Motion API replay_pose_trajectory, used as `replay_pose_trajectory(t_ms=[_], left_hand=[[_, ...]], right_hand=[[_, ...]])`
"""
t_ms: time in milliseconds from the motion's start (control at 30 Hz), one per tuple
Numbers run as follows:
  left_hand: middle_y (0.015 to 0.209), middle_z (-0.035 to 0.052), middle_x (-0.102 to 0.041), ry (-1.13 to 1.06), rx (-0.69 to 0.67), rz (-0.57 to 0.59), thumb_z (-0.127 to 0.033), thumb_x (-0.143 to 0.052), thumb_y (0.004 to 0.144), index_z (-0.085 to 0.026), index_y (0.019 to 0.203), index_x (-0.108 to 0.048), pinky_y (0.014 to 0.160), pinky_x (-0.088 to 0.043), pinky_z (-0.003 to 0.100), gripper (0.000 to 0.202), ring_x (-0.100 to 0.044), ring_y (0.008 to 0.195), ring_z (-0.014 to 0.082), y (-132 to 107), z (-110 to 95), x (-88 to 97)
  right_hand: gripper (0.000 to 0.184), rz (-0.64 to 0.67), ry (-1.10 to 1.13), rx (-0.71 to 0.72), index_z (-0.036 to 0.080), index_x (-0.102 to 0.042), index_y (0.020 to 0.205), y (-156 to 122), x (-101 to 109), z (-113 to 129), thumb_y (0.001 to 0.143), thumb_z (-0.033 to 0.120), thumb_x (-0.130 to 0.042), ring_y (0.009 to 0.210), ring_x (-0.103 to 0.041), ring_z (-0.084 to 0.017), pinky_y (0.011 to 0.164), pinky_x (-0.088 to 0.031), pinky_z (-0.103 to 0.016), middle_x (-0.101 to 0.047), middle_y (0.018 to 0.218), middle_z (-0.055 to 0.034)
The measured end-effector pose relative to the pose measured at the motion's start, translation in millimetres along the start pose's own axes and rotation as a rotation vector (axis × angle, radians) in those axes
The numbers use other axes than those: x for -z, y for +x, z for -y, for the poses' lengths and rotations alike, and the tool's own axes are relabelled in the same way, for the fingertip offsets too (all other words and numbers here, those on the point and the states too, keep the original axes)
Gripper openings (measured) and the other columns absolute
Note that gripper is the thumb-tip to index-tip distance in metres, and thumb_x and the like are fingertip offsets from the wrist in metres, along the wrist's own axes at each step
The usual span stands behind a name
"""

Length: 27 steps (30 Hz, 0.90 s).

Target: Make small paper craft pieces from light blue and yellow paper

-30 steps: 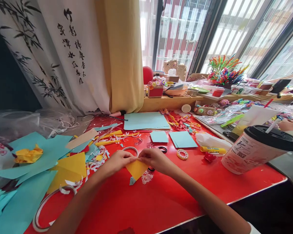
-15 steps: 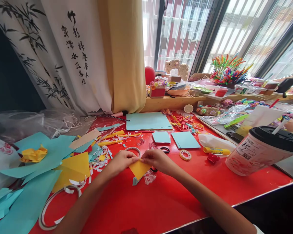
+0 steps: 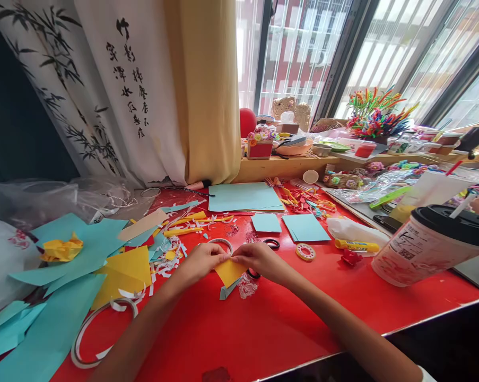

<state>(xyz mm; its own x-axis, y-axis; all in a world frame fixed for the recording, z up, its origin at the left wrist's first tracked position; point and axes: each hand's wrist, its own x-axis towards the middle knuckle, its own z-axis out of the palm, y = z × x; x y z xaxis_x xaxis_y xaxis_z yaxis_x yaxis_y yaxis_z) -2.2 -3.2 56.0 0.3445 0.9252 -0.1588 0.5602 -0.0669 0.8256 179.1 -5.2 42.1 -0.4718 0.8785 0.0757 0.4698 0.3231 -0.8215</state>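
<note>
Yellow paper [image 3: 228,274]: tips in the grip since a second ago, its face narrower, with more of a blue-grey folded piece [image 3: 230,289] showing at its lower edge; it is held over the middle of the red table [image 3: 303,323].
Left hand [image 3: 203,260]: thumb and fingers pinch the paper's upper edge, nearly closed.
Right hand [image 3: 261,260]: pinches the same edge, fingertips close beside the left's.
Black loops [image 3: 271,244]: just beyond the right hand, which partly hides them.
Tape: a white ring [image 3: 222,242] lies just beyond the left hand; a larger roll [image 3: 78,339] lies toward the table's left edge.
Blue squares [image 3: 306,228]: two piles midway to the far edge, short of larger blue sheets [image 3: 245,197].
Right corner: a lidded cup [image 3: 426,246] stands near a yellow glue stick [image 3: 356,245].
</note>
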Motion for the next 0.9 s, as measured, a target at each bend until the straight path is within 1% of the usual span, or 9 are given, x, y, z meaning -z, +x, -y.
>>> replay_pose_trajectory(t_ms=[100,267,400,467,567,667,733,800,900], left_hand=[[0.058,-0.0037,-0.042,-0.008,0.003,-0.011,-0.046,-0.053,0.067,-0.014,0.068,-0.059,0.049,-0.027,0.021,0.032,-0.036,0.053,0.009,0.5,0.4,-1.4],[0.065,-0.0008,-0.052,-0.176,0.028,0.057,-0.052,-0.057,0.064,-0.015,0.068,-0.058,0.058,-0.039,0.022,0.037,-0.048,0.064,0.0123,2.0,2.1,-0.4],[0.067,-0.0006,-0.053,-0.236,0.061,0.015,-0.051,-0.061,0.061,-0.015,0.069,-0.059,0.059,-0.044,0.024,0.037,-0.051,0.067,0.0135,2.5,3.3,1.4],[0.069,-0.0001,-0.054,-0.254,0.065,0.022,-0.05,-0.063,0.06,-0.014,0.07,-0.059,0.059,-0.045,0.024,0.037,-0.052,0.07,0.0143,2.4,3.1,2.1],[0.074,0.0011,-0.056,-0.29,0.049,0.056,-0.051,-0.062,0.062,-0.014,0.075,-0.061,0.062,-0.046,0.025,0.039,-0.052,0.073,0.0148,2.2,2.6,2.7],[0.072,0.0005,-0.055,-0.309,0.025,0.032,-0.052,-0.06,0.064,-0.013,0.074,-0.061,0.062,-0.046,0.025,0.04,-0.051,0.069,0.013,2.3,2.3,2.6],[0.069,0.0001,-0.054,-0.288,0.024,0.003,-0.052,-0.06,0.064,-0.013,0.072,-0.061,0.061,-0.045,0.024,0.04,-0.051,0.066,0.0124,2.2,1.7,2.5],[0.07,0.0004,-0.055,-0.252,0.017,-0.015,-0.051,-0.061,0.064,-0.013,0.073,-0.062,0.061,-0.045,0.024,0.038,-0.051,0.067,0.0128,1.5,0.4,2.6],[0.073,0.001,-0.056,-0.238,-0.01,-0.006,-0.048,-0.061,0.065,-0.014,0.073,-0.063,0.061,-0.046,0.023,0.035,-0.052,0.071,0.0137,-0.5,-2.0,3.2]], right_hand=[[0.023,0.007,-0.009,-0.007,0.012,-0.061,0.073,0.6,-1.5,-2.3,0.08,0.032,-0.05,0.048,-0.037,-0.007,0.044,-0.026,-0.019,-0.048,0.056,0.0012],[0.022,-0.037,0.003,-0.007,0.012,-0.062,0.076,2.1,-2.2,-3.5,0.079,0.032,-0.052,0.051,-0.038,-0.007,0.045,-0.026,-0.019,-0.049,0.058,0.0008],[0.025,0.012,0.043,-0.005,0.011,-0.064,0.077,3.2,1.0,-1.6,0.079,0.033,-0.052,0.054,-0.041,-0.008,0.048,-0.03,-0.019,-0.051,0.06,-0.0002],[0.026,0.011,0.048,-0.011,0.011,-0.064,0.078,3.5,1.9,-1.7,0.08,0.033,-0.052,0.054,-0.042,-0.008,0.049,-0.032,-0.019,-0.052,0.061,-0.0006],[0.024,-0.04,0.004,0.006,0.012,-0.064,0.08,3.7,1.7,-4.4,0.08,0.032,-0.051,0.057,-0.046,-0.01,0.051,-0.034,-0.02,-0.056,0.064,-0.0018],[0.022,-0.089,-0.029,0.03,0.014,-0.064,0.081,3.6,1.9,-7.4,0.082,0.03,-0.049,0.061,-0.048,-0.011,0.053,-0.035,-0.02,-0.058,0.068,-0.0022],[0.021,-0.08,-0.023,0.028,0.014,-0.064,0.082,3.3,2.9,-8.1,0.081,0.03,-0.049,0.061,-0.048,-0.011,0.054,-0.036,-0.02,-0.058,0.069,-0.0021],[0.022,-0.045,-0.012,0.014,0.014,-0.064,0.082,2.9,3.9,-7.5,0.081,0.03,-0.049,0.059,-0.047,-0.01,0.052,-0.035,-0.02,-0.058,0.068,-0.0019],[0.022,-0.041,-0.023,0.003,0.013,-0.063,0.081,2.0,4.0,-4.9,0.081,0.03,-0.049,0.057,-0.046,-0.009,0.05,-0.034,-0.02,-0.057,0.066,-0.0017]])
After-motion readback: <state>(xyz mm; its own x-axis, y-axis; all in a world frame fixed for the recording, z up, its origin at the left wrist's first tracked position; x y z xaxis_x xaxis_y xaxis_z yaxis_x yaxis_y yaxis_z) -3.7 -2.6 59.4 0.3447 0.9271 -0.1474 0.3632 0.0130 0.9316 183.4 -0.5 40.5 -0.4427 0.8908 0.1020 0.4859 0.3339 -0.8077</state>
